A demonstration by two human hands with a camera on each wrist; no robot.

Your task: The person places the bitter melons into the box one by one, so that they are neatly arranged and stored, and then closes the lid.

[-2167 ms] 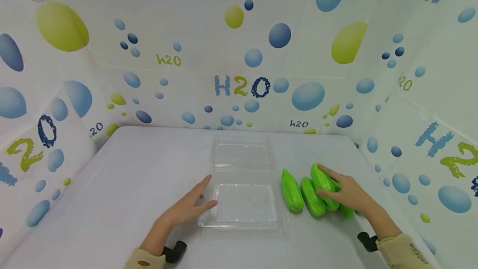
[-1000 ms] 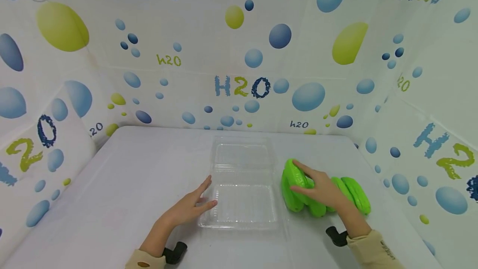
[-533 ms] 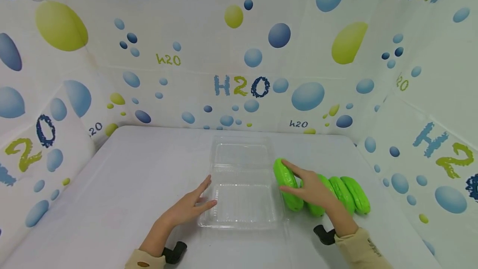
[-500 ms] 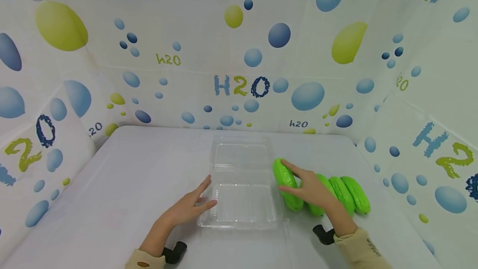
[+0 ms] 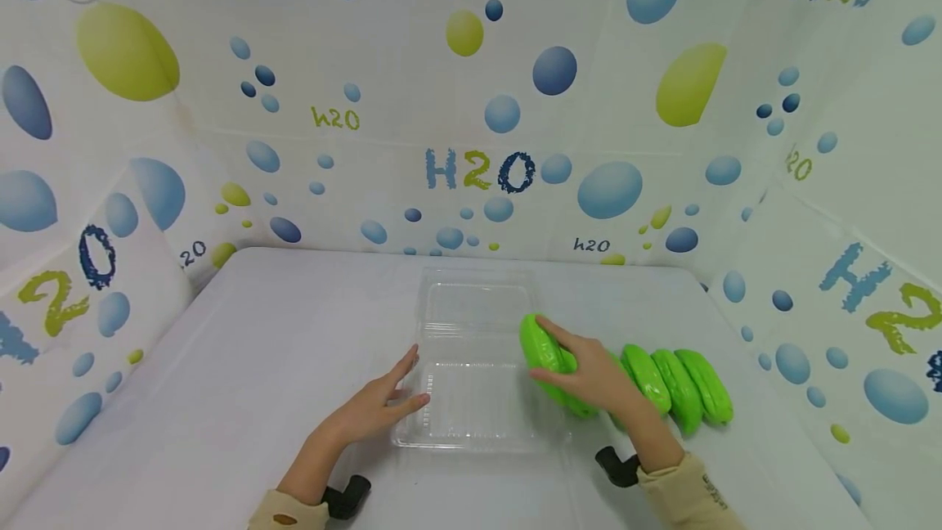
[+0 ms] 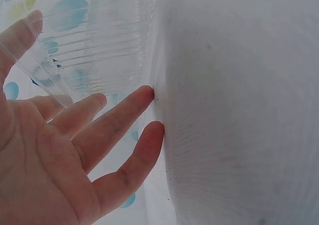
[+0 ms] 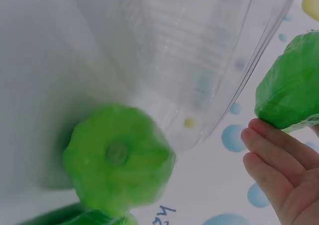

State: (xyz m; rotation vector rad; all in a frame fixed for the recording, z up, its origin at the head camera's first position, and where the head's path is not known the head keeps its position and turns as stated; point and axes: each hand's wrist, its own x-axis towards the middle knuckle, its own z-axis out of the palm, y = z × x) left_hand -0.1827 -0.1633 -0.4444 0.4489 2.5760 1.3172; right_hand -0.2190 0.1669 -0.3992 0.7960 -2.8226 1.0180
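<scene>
So the right hand has its grip wrapped on 1 shiny green vegetable, held up off the tabletop, right around the clear container's right rim. The container sits about midway between the tabletop's left and right edges, its lid flipped open toward the far edge. Left hand is just chilling at the container's left side, fingers loose and spread, grip released. 1 more vegetable lies just beside the container, and 3 others line up toward the tabletop's right edge.
</scene>
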